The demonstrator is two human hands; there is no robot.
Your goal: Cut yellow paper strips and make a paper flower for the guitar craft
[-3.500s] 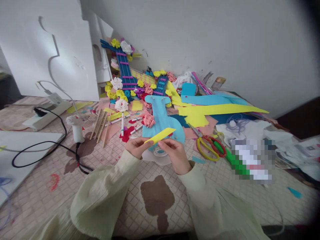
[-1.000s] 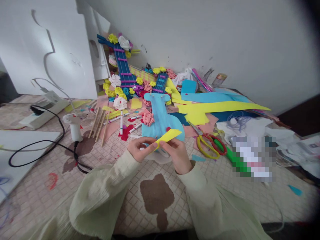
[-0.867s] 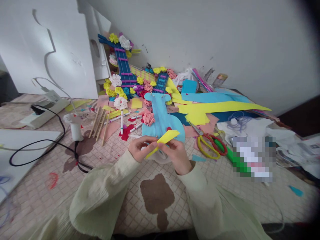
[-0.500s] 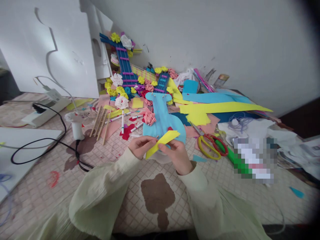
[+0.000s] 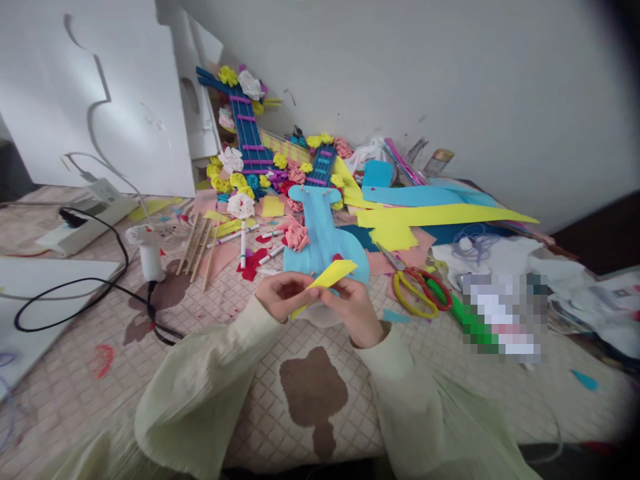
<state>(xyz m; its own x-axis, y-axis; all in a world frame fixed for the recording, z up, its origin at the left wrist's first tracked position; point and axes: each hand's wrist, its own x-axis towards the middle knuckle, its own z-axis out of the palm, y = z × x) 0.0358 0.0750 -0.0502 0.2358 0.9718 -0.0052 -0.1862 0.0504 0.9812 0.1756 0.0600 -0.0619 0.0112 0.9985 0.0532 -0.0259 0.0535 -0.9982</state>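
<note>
A craft table covered in a beige quilted cloth (image 5: 210, 347) with brown animal shapes runs up to a pale grey wall (image 5: 450, 80), its far side heaped with cut paper. At far left, a white power strip (image 5: 80, 223) lies near the table edge, and a black cable (image 5: 75, 293) loops across the cloth to a white glue gun (image 5: 145, 250) standing upright. Just right of it lie a few wooden sticks (image 5: 200, 248) and several marker pens (image 5: 243, 239), with a dark blue paper guitar (image 5: 247, 137) trimmed in paper flowers propped against white boards behind. At centre, the person's left hand (image 5: 281, 295) and right hand (image 5: 353, 308), both in pale green sleeves, pinch a narrow yellow paper strip (image 5: 327, 278) between thumbs and fingertips, fingers curled closed on it; the strip is held tilted above the cloth, its upper end toward the right, directly in front of a light blue guitar cut-out (image 5: 323, 240) lying flat. A small pink paper flower (image 5: 297, 235) rests at the cut-out's left side. To the right, scissors (image 5: 413, 287) with yellow and red handles lie on the cloth beside a green object, below long yellow paper sheets (image 5: 430, 217) and light blue ones.
</note>
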